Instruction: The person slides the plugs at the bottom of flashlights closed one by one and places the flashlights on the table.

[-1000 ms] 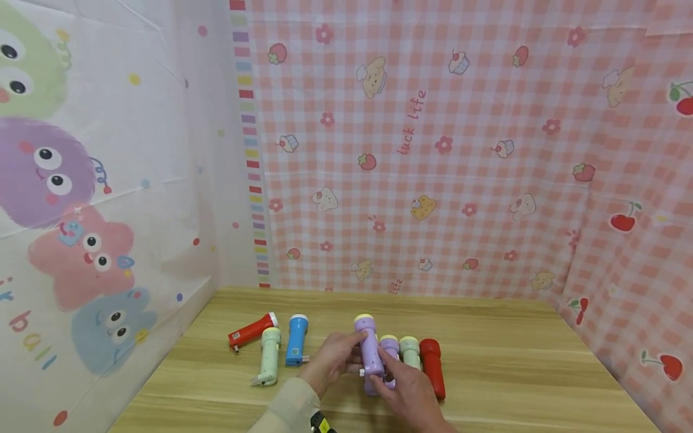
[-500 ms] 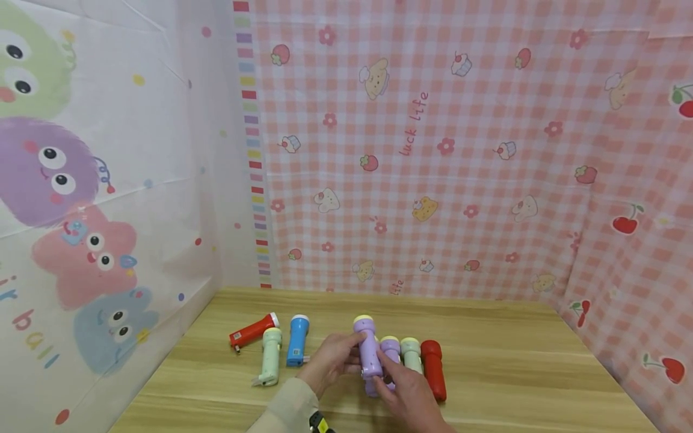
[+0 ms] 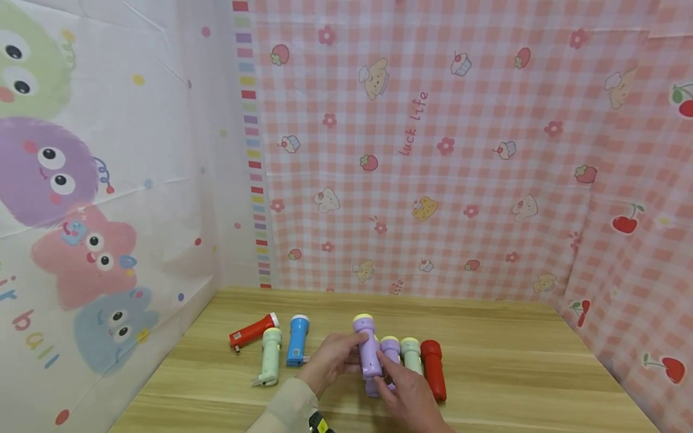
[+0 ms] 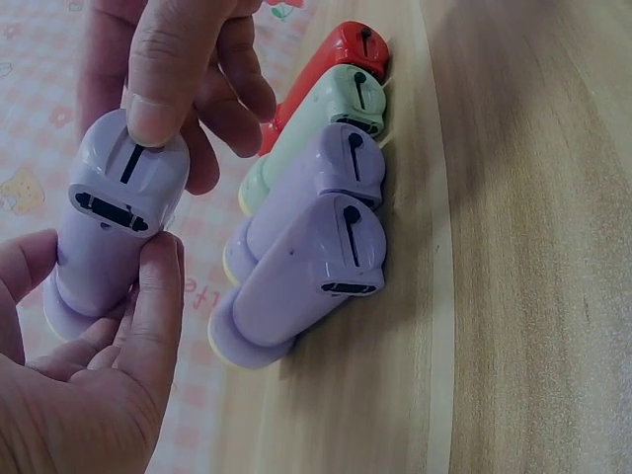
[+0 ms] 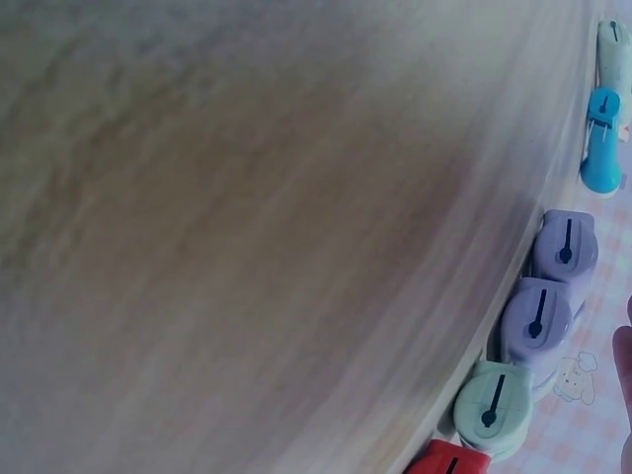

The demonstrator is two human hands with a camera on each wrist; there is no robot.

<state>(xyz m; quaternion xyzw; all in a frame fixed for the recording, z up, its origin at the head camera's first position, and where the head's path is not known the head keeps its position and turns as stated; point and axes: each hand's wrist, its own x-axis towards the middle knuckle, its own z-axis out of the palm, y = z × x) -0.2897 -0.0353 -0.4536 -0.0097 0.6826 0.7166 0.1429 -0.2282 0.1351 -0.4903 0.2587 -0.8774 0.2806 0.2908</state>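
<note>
A purple flashlight (image 3: 369,349) with a yellow-rimmed head is held above the table between both hands. My left hand (image 3: 331,361) grips its barrel, thumb on one side and fingers on the other in the left wrist view. My right hand (image 3: 408,391) holds the tail end, its thumb pressing beside the black slot there. No plug sticks out of that end now. Below and to the right, two more purple flashlights (image 4: 306,281) lie side by side, partly hidden by the hands in the head view. A green flashlight (image 3: 412,355) and a red flashlight (image 3: 434,371) continue that row.
To the left lie another red flashlight (image 3: 253,332), a green flashlight (image 3: 271,359) with its plug folded out, and a blue flashlight (image 3: 298,341), its plug also out. Patterned cloth (image 3: 433,180) hangs behind and beside the wooden table (image 3: 503,361).
The metal plug at the tail of the held purple flashlight stuck out a second ago, showed less half a second ago, and is now out of sight. Both hands stay nearly in place.
</note>
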